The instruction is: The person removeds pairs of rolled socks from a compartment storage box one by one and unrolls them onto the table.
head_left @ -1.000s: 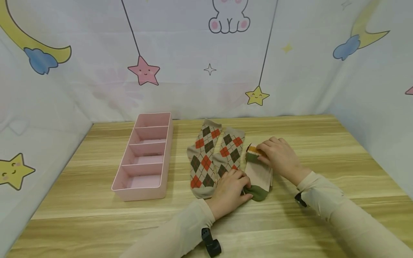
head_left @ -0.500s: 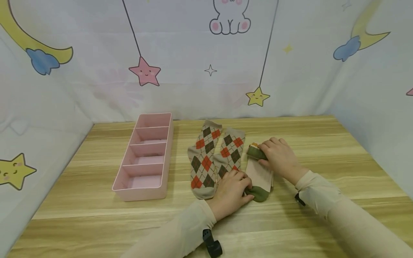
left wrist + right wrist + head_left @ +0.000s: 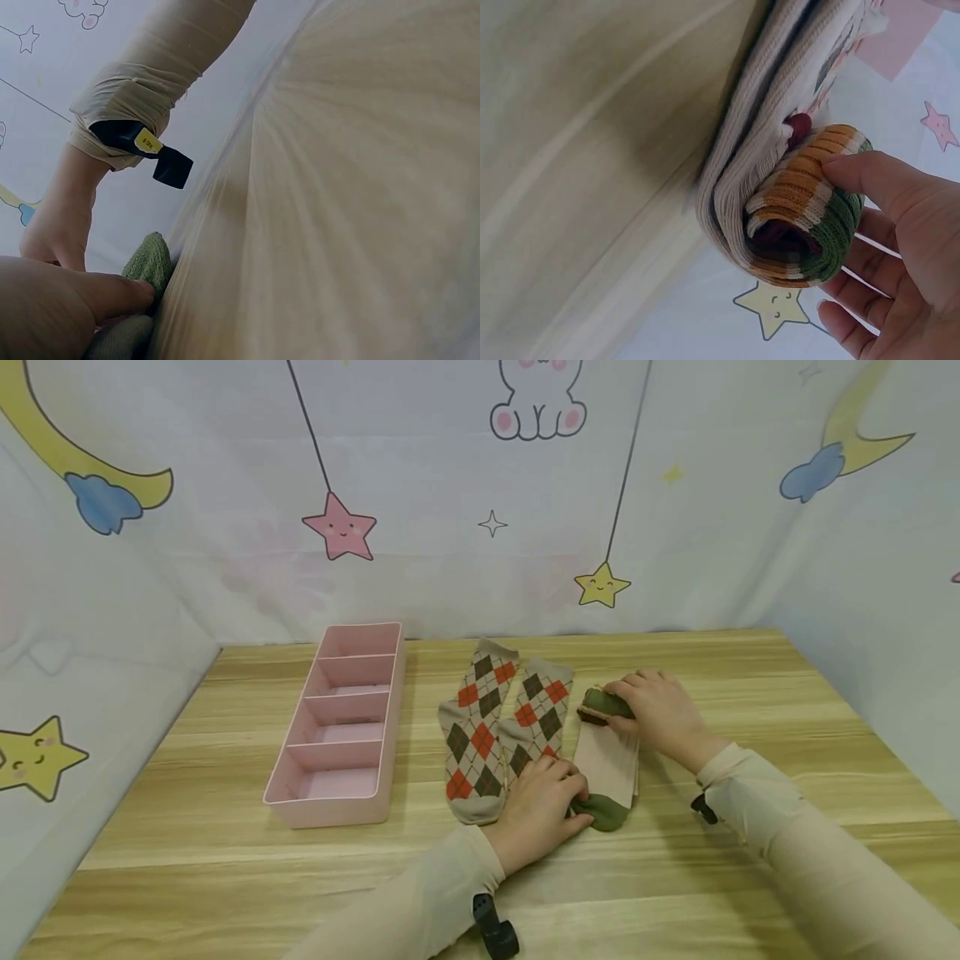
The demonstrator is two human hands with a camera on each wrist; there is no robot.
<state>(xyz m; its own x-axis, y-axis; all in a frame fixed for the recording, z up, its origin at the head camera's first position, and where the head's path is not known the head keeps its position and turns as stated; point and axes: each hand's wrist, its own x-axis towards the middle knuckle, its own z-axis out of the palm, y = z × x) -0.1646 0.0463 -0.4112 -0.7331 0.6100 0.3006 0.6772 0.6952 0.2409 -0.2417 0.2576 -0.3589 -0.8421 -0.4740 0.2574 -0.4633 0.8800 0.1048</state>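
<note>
A cream sock (image 3: 604, 768) with a green toe lies in layers on the table, right of centre. Its striped cuff is rolled up at the far end; the roll (image 3: 802, 202) shows orange, white and green ribbing in the right wrist view. My right hand (image 3: 666, 714) grips that roll, thumb on the near side and fingers beyond it. At the near end, my left hand (image 3: 536, 810) holds the toe down between thumb and forefinger. The left wrist view has the thumb lying against the green toe (image 3: 150, 261). Two argyle socks (image 3: 472, 739) lie flat to the left, one partly under my left hand.
A pink organizer box (image 3: 387, 735) with several compartments stands left of the socks on the wooden table (image 3: 187, 860). A white patterned curtain (image 3: 450, 577) borders the table at the back and sides. Black wrist devices (image 3: 495, 928) are strapped over both sleeves.
My right hand has turned the cuff over into a thicker roll, so the orange stripe has gone under and green and dark bands show. The left hand has stayed on the toe.
</note>
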